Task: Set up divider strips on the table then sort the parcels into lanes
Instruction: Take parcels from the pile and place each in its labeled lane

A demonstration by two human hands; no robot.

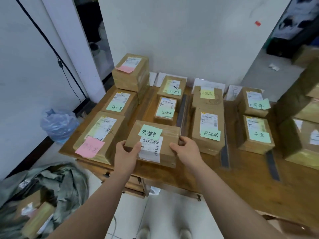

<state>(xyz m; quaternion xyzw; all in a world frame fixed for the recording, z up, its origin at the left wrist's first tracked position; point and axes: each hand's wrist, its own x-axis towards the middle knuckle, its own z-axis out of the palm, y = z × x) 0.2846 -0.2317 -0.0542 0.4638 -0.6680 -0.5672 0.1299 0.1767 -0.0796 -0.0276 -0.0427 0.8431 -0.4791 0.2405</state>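
A wooden table fills the middle of the view, set against a white wall. Brown parcels lie on it in rows running from near to far, parted by dark divider strips stuck flat to the tabletop. At the far left a stack of parcels stands taller than the rest, a pink note on top. To the right, a larger pile of boxes crowds the table's edge. On the floor at near left lies a grey sack with parcels spilling from it, and farther back a blue plastic bag.

The parcel in hand sits at the near end of the second row from the left (green handwritten note and white barcode label on top). The left hand grips its left near corner, thumb on top; the right hand clasps its right side.
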